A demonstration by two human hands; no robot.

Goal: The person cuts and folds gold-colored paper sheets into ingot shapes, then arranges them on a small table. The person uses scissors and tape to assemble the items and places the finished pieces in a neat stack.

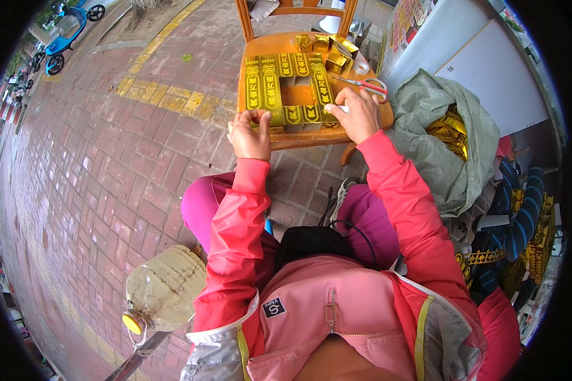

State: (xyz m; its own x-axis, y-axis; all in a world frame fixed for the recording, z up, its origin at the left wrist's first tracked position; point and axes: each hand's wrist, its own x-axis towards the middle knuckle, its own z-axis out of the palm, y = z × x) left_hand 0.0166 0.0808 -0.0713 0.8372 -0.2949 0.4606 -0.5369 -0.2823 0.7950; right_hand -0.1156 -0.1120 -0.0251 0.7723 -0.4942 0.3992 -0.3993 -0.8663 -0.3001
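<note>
On the wooden chair's seat (251, 82) lies a frame of gold paper boxes (271, 86) printed with dark characters, set around a square gap where the wood shows. My left hand (251, 134) is at the frame's near left corner, thumb and fingers closed on the edge of a gold paper box. At the near right corner is my right hand (360, 114), its fingers pinched together. Something small and white shows at those fingertips; I cannot make out what it is. Red-handled scissors (374, 87) lie just beyond my right hand, beside a small roll of clear tape (361, 68).
More folded gold pieces (340, 56) sit at the seat's far right. A grey-green sack (426, 108) of gold paper (450, 132) stands right of the chair, before a white panel (492, 76). A large plastic jug (165, 286) with a yellow cap is at lower left on brick paving (108, 190).
</note>
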